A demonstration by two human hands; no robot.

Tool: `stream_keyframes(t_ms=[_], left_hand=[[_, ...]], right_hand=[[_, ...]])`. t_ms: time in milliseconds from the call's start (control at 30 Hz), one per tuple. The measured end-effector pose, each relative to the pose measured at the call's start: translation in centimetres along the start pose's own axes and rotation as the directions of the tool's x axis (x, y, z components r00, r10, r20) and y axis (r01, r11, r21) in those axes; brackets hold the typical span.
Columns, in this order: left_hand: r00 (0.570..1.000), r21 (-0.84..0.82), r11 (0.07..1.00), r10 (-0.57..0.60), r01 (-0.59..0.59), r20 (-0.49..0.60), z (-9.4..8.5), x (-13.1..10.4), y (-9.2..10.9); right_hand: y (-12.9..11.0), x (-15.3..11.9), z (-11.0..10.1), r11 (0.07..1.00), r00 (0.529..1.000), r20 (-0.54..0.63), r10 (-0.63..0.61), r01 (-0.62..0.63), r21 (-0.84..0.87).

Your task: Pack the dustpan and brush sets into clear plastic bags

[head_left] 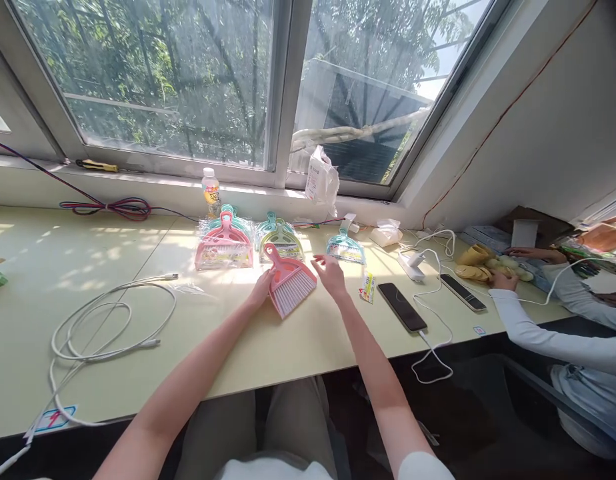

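A small pink dustpan (280,272) with a white-bristled brush (294,292) set in it is tilted over the table in front of me. My left hand (262,288) grips its left edge, the fingers partly hidden behind the pan. Just off its right corner is my right hand (330,273), fingers loosely bent and a little apart, with nothing visible in them. Behind the pan lie wrapped pink dustpan sets (224,253) and green dustpan sets (282,241). A teal dustpan set (345,248) rests beyond my right hand, and a yellow printed card (368,287) lies beside it.
A coiled white cable (63,327) spreads over the left of the table (228,360). To the right are a black phone (402,307), a second phone (463,293) and a power strip (411,268). Another person's hand (503,281) handles yellow items. A bottle (211,193) stands by the window.
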State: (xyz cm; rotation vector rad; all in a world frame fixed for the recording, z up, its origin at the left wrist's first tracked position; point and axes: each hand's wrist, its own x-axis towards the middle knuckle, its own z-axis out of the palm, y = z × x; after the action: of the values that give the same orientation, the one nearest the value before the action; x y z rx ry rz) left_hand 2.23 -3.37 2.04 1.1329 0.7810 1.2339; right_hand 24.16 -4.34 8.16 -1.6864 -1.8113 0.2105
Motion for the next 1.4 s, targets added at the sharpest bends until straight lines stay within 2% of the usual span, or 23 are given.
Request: stream_keyframes(t_ms=[33,67,167,233,300,467,633,800,933,1000,1133,1233,1300,1400], left_hand=[[1.0,0.046,0.999,0.014,-0.014,-0.005,0.0,0.0,-0.1],[0.999,0.09,0.996,0.025,-0.022,-0.026,-0.1,0.0,-0.1],[0.988,0.156,0.987,0.05,-0.027,-0.148,-0.1,0.1,-0.1],[0.982,0.141,0.989,0.073,-0.049,-0.172,-0.1,0.2,0.0],[0.99,0.103,0.993,0.075,-0.063,-0.115,0.0,0.2,0.2],[0.998,0.123,0.991,-0.053,0.051,0.019,1.5,-0.2,0.4],[0.996,0.144,0.988,0.045,-0.056,0.077,3.7,-1.2,0.7],[0.989,0.156,0.98,0.109,-0.124,0.103,4.3,-1.7,0.8],[0.989,0.241,0.96,0.145,-0.144,0.013,3.8,-1.7,-0.1],[0.988,0.283,0.949,0.152,-0.138,-0.027,3.5,-1.6,-0.6],[0.987,0.296,0.943,0.161,-0.15,-0.01,3.0,-1.1,-1.3],[0.988,0.22,0.964,0.135,-0.147,0.067,3.2,-0.8,-1.4],[0.986,0.177,0.976,0.108,-0.131,0.131,3.5,-0.7,-1.3],[0.987,0.207,0.974,0.058,-0.089,0.152,3.1,-0.1,-1.1]], right_hand=[[-1.8,-0.3,1.8,0.997,0.99,0.117,-0.078,0.079,0.0],[-3.4,-0.6,3.5,0.99,0.976,0.176,-0.129,0.136,-0.027],[-6.5,-0.8,6.9,0.985,0.982,0.132,-0.135,0.148,-0.088],[-7.0,-0.3,7.5,0.997,0.991,0.114,-0.075,0.077,-0.011],[-6.4,0.3,7.0,0.993,0.992,0.125,-0.033,0.018,0.119],[-3.7,0.7,4.6,0.944,0.994,0.102,-0.042,0.006,0.329],[-2.1,0.0,2.8,0.912,0.995,0.084,-0.045,0.007,0.409],[-1.9,-0.8,2.2,0.925,0.997,0.032,-0.07,0.053,0.377],[-3.2,-1.4,2.8,0.983,0.993,0.021,-0.118,0.114,0.146],[-4.1,-1.4,3.3,0.995,0.994,0.047,-0.101,0.1,0.014],[-5.2,-0.7,3.5,0.993,0.993,0.098,-0.07,0.079,-0.088],[-5.1,-0.2,2.3,0.987,0.974,0.195,-0.115,0.135,-0.091],[-5.0,-0.2,0.7,0.989,0.96,0.25,-0.125,0.142,-0.049],[-5.0,-0.7,-2.9,0.986,0.925,0.365,-0.111,0.058,0.154]])
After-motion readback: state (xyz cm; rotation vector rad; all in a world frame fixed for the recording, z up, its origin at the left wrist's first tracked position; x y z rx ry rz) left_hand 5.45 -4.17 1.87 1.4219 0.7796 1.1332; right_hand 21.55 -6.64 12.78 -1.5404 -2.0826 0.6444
